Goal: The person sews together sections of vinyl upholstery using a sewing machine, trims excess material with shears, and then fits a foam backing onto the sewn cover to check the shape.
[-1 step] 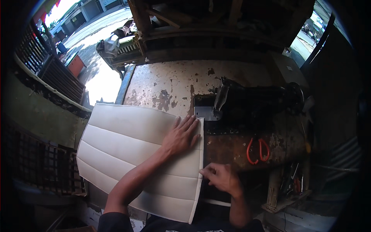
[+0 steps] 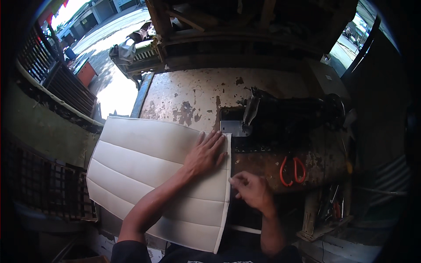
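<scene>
A cream padded panel [image 2: 131, 175] with stitched channels and a piped right edge lies across the front left of the worn bench. My left hand [image 2: 206, 155] is open and flat on its upper right part, fingertips near the top edge. My right hand [image 2: 252, 193] has curled, closed fingers with thumb and forefinger at the panel's piped right edge; what, if anything, they pinch is too small to make out. A black sewing machine [image 2: 294, 114] with a metal plate [image 2: 233, 128] stands just beyond the panel's upper right corner.
Red-handled scissors [image 2: 299, 171] lie on the bench [image 2: 175, 87] right of my right hand. Tools [image 2: 335, 206] sit in a holder below the bench's right side. A dark wooden structure [image 2: 215, 35] stands behind. Left are a railing [image 2: 44, 61] and a sunlit street outside.
My right hand has moved up along the panel's right edge, away from me. My left hand and the panel look unchanged.
</scene>
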### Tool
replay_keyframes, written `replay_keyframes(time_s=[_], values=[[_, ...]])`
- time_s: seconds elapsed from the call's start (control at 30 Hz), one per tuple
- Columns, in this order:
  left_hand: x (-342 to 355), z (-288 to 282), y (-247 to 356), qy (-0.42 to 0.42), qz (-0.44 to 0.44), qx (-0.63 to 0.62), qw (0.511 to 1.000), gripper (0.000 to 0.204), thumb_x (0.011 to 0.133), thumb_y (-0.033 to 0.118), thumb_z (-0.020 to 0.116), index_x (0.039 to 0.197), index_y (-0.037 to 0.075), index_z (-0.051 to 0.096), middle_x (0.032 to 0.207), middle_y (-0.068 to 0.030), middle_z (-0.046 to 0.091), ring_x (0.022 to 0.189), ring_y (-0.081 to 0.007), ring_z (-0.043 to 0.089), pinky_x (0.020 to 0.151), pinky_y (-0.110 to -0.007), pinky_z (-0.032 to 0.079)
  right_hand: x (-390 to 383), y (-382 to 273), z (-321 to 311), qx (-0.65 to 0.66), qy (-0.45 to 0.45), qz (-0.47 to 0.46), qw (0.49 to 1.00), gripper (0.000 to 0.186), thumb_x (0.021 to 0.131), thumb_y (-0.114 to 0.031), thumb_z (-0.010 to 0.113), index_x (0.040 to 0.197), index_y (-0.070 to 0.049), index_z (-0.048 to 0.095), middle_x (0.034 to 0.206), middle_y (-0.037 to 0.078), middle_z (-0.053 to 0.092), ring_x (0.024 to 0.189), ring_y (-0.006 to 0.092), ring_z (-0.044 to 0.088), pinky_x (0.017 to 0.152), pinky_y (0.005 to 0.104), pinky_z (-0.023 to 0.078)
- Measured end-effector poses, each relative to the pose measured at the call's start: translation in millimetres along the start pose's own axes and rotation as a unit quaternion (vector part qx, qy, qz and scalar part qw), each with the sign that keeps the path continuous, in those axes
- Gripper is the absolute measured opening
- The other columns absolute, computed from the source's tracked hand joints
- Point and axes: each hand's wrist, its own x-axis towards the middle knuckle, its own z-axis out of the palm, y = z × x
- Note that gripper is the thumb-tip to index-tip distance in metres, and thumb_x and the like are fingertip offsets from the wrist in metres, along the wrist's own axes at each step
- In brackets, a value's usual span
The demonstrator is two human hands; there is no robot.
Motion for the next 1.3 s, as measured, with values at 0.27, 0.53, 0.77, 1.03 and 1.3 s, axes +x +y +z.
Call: replay_keyframes(time_s=[0.27, 0.53, 0.77, 1.03, 1.3], values=[[6.7, -1.0, 4.2, 0.024, -0.007, -0.091, 0.996, 0.056, 0.101, 0.033, 0.065, 0.147, 0.002, 0.055, 0.156, -0.0199, 0.051, 0.152, -0.0355, 0.041, 0.128, -0.054, 0.025, 152.5, -6.6, -6.9, 0.055, 0.078, 0.014, 0.995, 0.030, 0.100, -0.023, 0.072, 0.111, 0.004, 0.072, 0.082, 0.008, 0.073, 0.055, 0.0111, 0.066, 0.048, 0.0270, 0.054], [21.6, 16.3, 34.6, 0.033, 0.028, -0.061, 0.997, 0.051, 0.100, 0.028, 0.062, 0.146, 0.005, 0.058, 0.153, -0.0166, 0.056, 0.151, -0.0349, 0.043, 0.128, -0.054, 0.025, 142.9, 37.4, -17.4, -0.038, 0.208, -0.101, 0.972, 0.018, 0.093, -0.020, 0.072, 0.097, -0.003, 0.077, 0.081, 0.019, 0.075, 0.073, 0.0272, 0.076, 0.069, 0.0396, 0.057], [48.1, 29.9, 37.5, 0.047, -0.015, -0.038, 0.998, 0.049, 0.100, 0.027, 0.060, 0.145, 0.007, 0.060, 0.155, -0.0137, 0.056, 0.150, -0.0327, 0.045, 0.127, -0.054, 0.027, 160.6, 37.7, -28.2, -0.109, 0.258, -0.147, 0.949, 0.021, 0.095, -0.021, 0.073, 0.100, -0.001, 0.079, 0.090, 0.019, 0.078, 0.083, 0.0273, 0.077, 0.076, 0.0380, 0.057], [55.3, 31.3, 39.1, 0.053, -0.020, -0.036, 0.998, 0.048, 0.100, 0.027, 0.060, 0.143, 0.006, 0.062, 0.152, -0.0135, 0.059, 0.149, -0.0322, 0.047, 0.127, -0.054, 0.028, 176.8, 62.0, -37.7, -0.178, 0.340, -0.266, 0.885, 0.011, 0.091, -0.019, 0.075, 0.091, -0.008, 0.077, 0.088, 0.018, 0.071, 0.086, 0.0385, 0.068, 0.077, 0.0455, 0.053], [55.3, 28.1, 41.7, 0.061, -0.016, -0.025, 0.998, 0.047, 0.105, 0.028, 0.052, 0.143, 0.003, 0.058, 0.149, -0.0166, 0.059, 0.147, -0.0339, 0.048, 0.125, -0.055, 0.032, 174.1, 34.2, -62.6, -0.371, 0.228, -0.266, 0.860, 0.014, 0.092, -0.021, 0.072, 0.086, -0.009, 0.075, 0.088, 0.018, 0.071, 0.082, 0.0369, 0.067, 0.076, 0.0478, 0.054]])
